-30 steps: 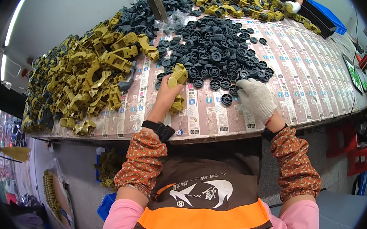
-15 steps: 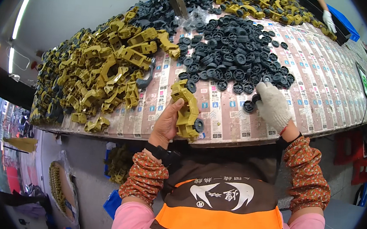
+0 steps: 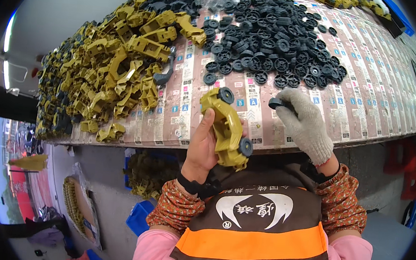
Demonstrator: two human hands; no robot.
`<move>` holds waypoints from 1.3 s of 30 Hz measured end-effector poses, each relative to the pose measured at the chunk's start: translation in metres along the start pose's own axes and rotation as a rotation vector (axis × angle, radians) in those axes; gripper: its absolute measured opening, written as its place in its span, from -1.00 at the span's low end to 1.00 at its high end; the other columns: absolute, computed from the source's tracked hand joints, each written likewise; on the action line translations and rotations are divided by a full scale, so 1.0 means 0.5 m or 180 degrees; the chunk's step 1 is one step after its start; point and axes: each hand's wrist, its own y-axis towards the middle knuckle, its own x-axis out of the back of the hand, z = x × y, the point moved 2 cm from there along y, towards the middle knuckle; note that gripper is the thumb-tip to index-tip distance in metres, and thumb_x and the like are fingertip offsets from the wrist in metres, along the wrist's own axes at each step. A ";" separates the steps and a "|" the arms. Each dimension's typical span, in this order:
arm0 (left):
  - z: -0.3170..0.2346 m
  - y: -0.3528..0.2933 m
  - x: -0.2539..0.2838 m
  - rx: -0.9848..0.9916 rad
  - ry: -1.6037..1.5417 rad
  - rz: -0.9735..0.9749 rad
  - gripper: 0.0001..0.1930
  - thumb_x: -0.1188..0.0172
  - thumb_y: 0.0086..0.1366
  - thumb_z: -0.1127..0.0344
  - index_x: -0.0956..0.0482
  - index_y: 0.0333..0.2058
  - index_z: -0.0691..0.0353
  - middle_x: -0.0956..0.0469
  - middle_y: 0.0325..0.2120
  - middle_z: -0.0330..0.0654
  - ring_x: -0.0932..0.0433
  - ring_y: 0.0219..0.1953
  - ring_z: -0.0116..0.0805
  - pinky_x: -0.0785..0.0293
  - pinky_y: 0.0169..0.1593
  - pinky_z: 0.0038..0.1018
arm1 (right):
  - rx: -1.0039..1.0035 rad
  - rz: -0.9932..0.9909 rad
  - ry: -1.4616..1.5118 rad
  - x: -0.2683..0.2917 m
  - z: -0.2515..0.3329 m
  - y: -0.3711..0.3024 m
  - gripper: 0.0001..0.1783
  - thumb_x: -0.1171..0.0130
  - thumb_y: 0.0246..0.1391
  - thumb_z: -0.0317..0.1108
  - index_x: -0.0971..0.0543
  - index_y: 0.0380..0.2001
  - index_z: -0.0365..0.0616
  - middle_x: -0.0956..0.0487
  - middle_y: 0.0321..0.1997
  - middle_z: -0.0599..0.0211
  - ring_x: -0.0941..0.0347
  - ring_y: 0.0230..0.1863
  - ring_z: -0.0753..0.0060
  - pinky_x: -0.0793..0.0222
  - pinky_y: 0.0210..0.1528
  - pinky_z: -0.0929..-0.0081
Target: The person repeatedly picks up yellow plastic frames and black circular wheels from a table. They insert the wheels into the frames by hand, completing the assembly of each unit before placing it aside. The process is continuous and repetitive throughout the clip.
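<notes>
Gripping a yellow toy car body over the near edge of the tabletop, the bare left hand is curled round it pretty snugly, thumb on its side, with two mounted wheels facing right. Meanwhile the gloved right hand is mostly closed, pinching one loose black wheel at the fingertips, just this side of the big wheel pile.

White characters, a curved white emblem and a small circled mark stand on the brown apron; across the counter, pale printed strips repeat blue squares with single letters, pink patches and print too small to read
</notes>
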 end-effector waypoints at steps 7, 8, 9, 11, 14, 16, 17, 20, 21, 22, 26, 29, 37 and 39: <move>-0.045 0.021 0.032 -0.0601 -0.0147 -0.0546 -0.56 -0.09 0.60 0.16 -0.35 0.32 0.21 -0.57 0.12 0.04 -0.60 0.20 0.03 -0.58 0.27 0.07 | -0.0230 0.0083 -0.0114 -0.026 -0.016 0.045 -0.84 -0.23 0.28 -0.40 -0.60 -0.13 -0.23 -0.62 -0.33 0.15 -0.58 -0.30 0.30 -0.48 -0.17 0.36; -0.052 0.020 0.029 -0.0586 -0.0008 -0.0602 -0.56 -0.11 0.58 0.19 -0.34 0.31 0.21 -0.57 0.11 0.04 -0.60 0.19 0.03 -0.59 0.26 0.07 | -0.0288 0.0171 0.0045 -0.033 -0.014 0.049 -0.84 -0.22 0.28 -0.41 -0.60 -0.13 -0.23 -0.62 -0.34 0.18 -0.58 -0.29 0.34 -0.47 -0.17 0.37; -0.055 0.024 0.018 -0.0549 0.0118 -0.0644 -0.56 -0.13 0.57 0.22 -0.34 0.31 0.20 -0.58 0.10 0.03 -0.60 0.19 0.02 -0.60 0.25 0.06 | -0.0361 0.0247 0.0181 -0.035 -0.016 0.051 -0.84 -0.22 0.28 -0.41 -0.60 -0.13 -0.24 -0.62 -0.34 0.21 -0.57 -0.29 0.39 -0.47 -0.16 0.38; -0.063 0.029 -0.004 -0.0466 0.0406 -0.0712 -0.53 -0.23 0.50 0.31 -0.33 0.30 0.20 -0.59 0.06 -0.02 -0.65 0.13 -0.09 -0.67 0.15 -0.10 | -0.0535 0.0338 0.0516 -0.047 -0.020 0.058 -0.83 -0.21 0.28 -0.42 -0.62 -0.11 -0.23 -0.62 -0.31 0.32 -0.58 -0.24 0.49 -0.49 -0.12 0.44; -0.060 0.051 -0.006 -0.0247 0.2083 -0.0597 -0.48 -0.32 0.45 0.31 -0.33 0.28 0.21 -0.60 0.01 -0.10 -0.66 0.04 -0.26 -0.66 0.07 -0.28 | -0.0674 0.0220 0.1389 -0.043 0.025 0.060 -0.82 -0.24 0.25 -0.44 -0.63 -0.09 -0.22 -0.65 -0.09 0.18 -0.61 -0.05 0.37 -0.49 0.05 0.40; -0.056 0.060 -0.038 -0.0006 0.3010 -0.0080 -0.43 -0.40 0.38 0.32 -0.34 0.26 0.23 -0.60 0.00 -0.19 -0.60 -0.02 -0.45 -0.57 0.05 -0.45 | 0.0323 0.0577 0.1144 -0.026 0.048 0.066 -0.79 -0.26 0.23 -0.45 -0.65 -0.07 -0.20 -0.61 0.07 0.06 -0.57 0.09 0.29 -0.45 0.16 0.36; -0.062 0.063 -0.061 0.0278 0.3386 0.0205 -0.40 -0.41 0.37 0.34 -0.32 0.29 0.23 -0.60 0.04 -0.17 -0.60 0.01 -0.44 -0.57 0.06 -0.45 | 0.0811 0.0761 0.1004 -0.015 0.063 0.066 -0.77 -0.27 0.22 -0.45 -0.65 -0.06 -0.20 -0.58 0.14 0.01 -0.55 0.16 0.25 -0.43 0.22 0.34; -0.054 0.081 -0.063 0.0177 0.3552 0.1026 -0.29 -0.38 0.39 0.32 -0.22 0.42 0.19 -0.56 0.15 -0.10 -0.60 0.10 -0.38 -0.57 0.12 -0.44 | 0.0660 0.1635 0.0668 -0.011 0.085 0.062 -0.74 -0.29 0.21 -0.45 -0.66 -0.04 -0.20 -0.56 0.20 0.01 -0.53 0.18 0.26 -0.42 0.22 0.34; -0.050 0.087 -0.061 -0.0014 0.3433 0.1306 -0.25 -0.37 0.41 0.31 -0.18 0.46 0.17 -0.55 0.18 -0.07 -0.61 0.12 -0.36 -0.57 0.14 -0.43 | 0.0356 0.1567 0.0863 -0.003 0.074 0.061 -0.75 -0.28 0.23 -0.45 -0.66 -0.03 -0.20 -0.58 0.15 0.06 -0.54 0.14 0.31 -0.44 0.19 0.36; -0.054 0.085 -0.061 0.0441 0.2606 0.1138 -0.22 -0.33 0.44 0.20 -0.11 0.48 0.14 -0.51 0.23 -0.04 -0.57 0.18 -0.26 -0.56 0.18 -0.35 | 0.0060 0.1498 0.1070 0.003 0.060 0.057 -0.76 -0.27 0.25 -0.44 -0.66 -0.02 -0.19 -0.61 0.11 0.12 -0.55 0.10 0.36 -0.45 0.17 0.39; -0.073 0.058 -0.031 0.0931 0.0135 0.0982 -0.11 -0.14 0.54 -0.13 0.20 0.58 -0.05 -0.26 0.45 0.00 -0.43 0.38 -0.04 -0.46 0.35 -0.03 | -0.0842 0.0656 0.1656 0.008 0.012 0.035 -0.76 -0.20 0.34 -0.41 -0.65 0.02 -0.21 -0.67 -0.06 0.34 -0.56 -0.04 0.56 -0.49 0.08 0.49; -0.045 0.053 -0.011 0.0437 -0.0482 0.0978 -0.10 -0.25 0.49 -0.04 0.16 0.57 -0.12 -0.27 0.42 -0.05 -0.46 0.35 -0.09 -0.44 0.35 0.04 | -0.1463 -0.0056 0.1923 -0.020 -0.005 -0.002 -0.75 -0.17 0.38 -0.39 -0.64 0.03 -0.26 -0.67 -0.10 0.41 -0.55 -0.08 0.61 -0.51 0.00 0.54; 0.006 0.058 -0.008 -0.0260 0.0181 -0.0443 -0.42 -0.30 0.49 0.12 -0.30 0.35 0.12 -0.56 0.07 -0.16 -0.61 0.11 -0.29 -0.62 0.18 -0.20 | -0.0589 0.0812 0.1319 -0.040 0.048 -0.046 -0.77 -0.22 0.29 -0.47 -0.63 -0.01 -0.21 -0.58 -0.07 0.24 -0.57 -0.09 0.42 -0.53 0.01 0.43; -0.002 0.050 -0.005 -0.0126 0.0292 -0.0284 -0.44 -0.31 0.49 0.07 -0.34 0.30 0.16 -0.60 0.00 -0.16 -0.66 0.03 -0.29 -0.67 0.11 -0.25 | -0.1018 0.0634 0.2131 -0.034 0.067 -0.038 -0.78 -0.20 0.29 -0.51 -0.62 -0.01 -0.22 -0.61 -0.12 0.29 -0.59 -0.16 0.46 -0.54 -0.02 0.46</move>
